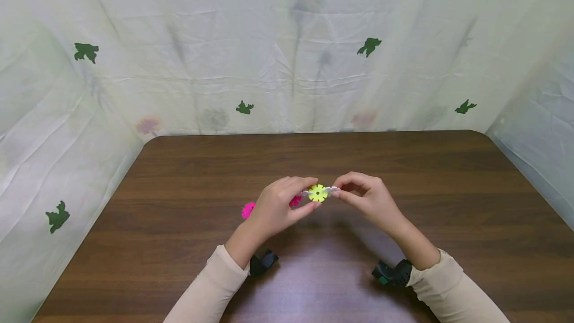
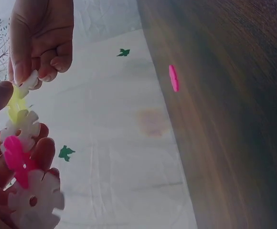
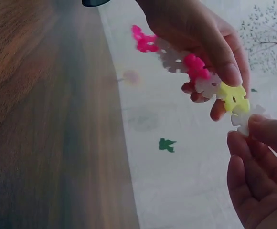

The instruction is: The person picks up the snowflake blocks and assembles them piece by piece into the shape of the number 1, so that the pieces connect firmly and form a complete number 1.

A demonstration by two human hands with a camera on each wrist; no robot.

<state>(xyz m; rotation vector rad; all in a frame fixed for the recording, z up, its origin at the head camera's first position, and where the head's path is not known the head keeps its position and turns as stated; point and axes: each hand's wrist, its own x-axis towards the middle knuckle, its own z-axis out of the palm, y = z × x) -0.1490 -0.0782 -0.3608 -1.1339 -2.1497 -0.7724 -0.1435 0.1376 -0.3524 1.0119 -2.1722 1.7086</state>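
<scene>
A chain of notched plastic snowflake discs in pink, white and yellow runs between my hands. My left hand (image 1: 280, 203) holds it by the yellow disc (image 1: 318, 193), with thumb and fingers at that disc's rim. A white disc (image 3: 243, 119) at the right end is pinched between the thumb and fingers of my right hand (image 1: 369, 198), and it touches the yellow one. Behind the left hand trail a white disc (image 2: 37, 200) and a pink disc (image 2: 18, 160). More pink (image 1: 248, 210) shows past the left hand's back; the hand hides the chain's middle in the head view.
The brown wooden table (image 1: 179, 263) lies beneath both hands. In the left wrist view, a thin pink piece (image 2: 174, 78) appears edge-on against the table; whether it lies there I cannot tell. Pale cloth (image 1: 269, 54) with green leaf shapes hangs behind and at the sides.
</scene>
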